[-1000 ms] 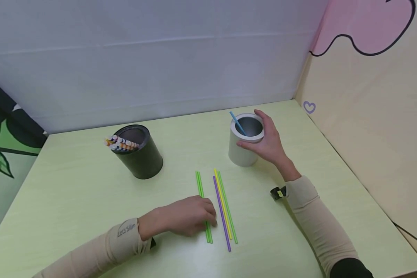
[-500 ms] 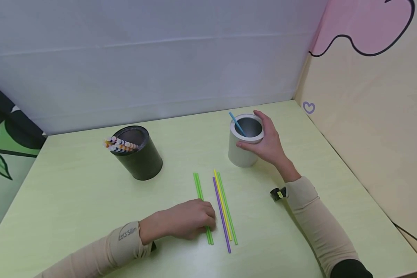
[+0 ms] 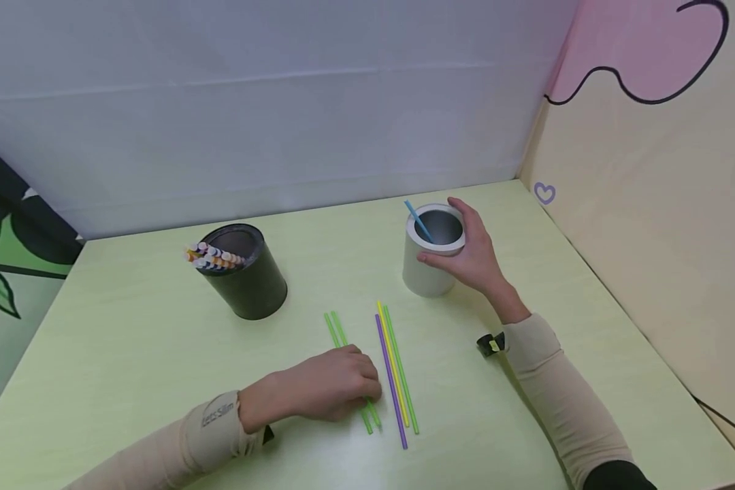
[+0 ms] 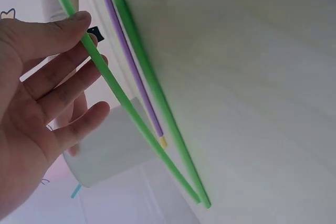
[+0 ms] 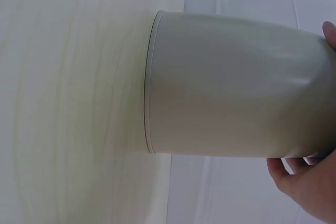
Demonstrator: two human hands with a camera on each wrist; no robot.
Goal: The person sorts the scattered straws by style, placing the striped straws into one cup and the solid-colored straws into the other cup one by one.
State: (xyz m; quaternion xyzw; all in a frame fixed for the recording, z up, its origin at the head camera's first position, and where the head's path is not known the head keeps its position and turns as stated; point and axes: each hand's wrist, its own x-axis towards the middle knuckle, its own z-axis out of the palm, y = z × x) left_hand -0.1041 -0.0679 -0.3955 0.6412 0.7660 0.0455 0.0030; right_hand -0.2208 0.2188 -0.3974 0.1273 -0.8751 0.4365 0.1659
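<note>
My left hand [image 3: 327,384] pinches a green straw [image 4: 119,94] near one end, between thumb and forefinger, the other fingers loose. A second green straw [image 4: 160,90] lies beside it on the table; both pass under the hand in the head view. Just right of that hand, a purple straw [image 3: 393,381], a yellow straw [image 3: 395,364] and another green straw [image 3: 402,374] lie side by side. At the back right, my right hand [image 3: 474,255] grips the rim of an upright white cylindrical cup [image 3: 424,271]. One blue straw [image 3: 418,220] leans inside it.
A dark cylindrical cup [image 3: 258,286] stands at the back left, with several patterned straws [image 3: 216,256] sticking out over its rim. The pale table [image 3: 159,327] meets a fabric-covered wall [image 3: 282,136] behind and a painted panel [image 3: 637,204] on the right.
The far ends of the two green straws under my left hand have swung left and spread apart. The right hand stays on the white cup.
</note>
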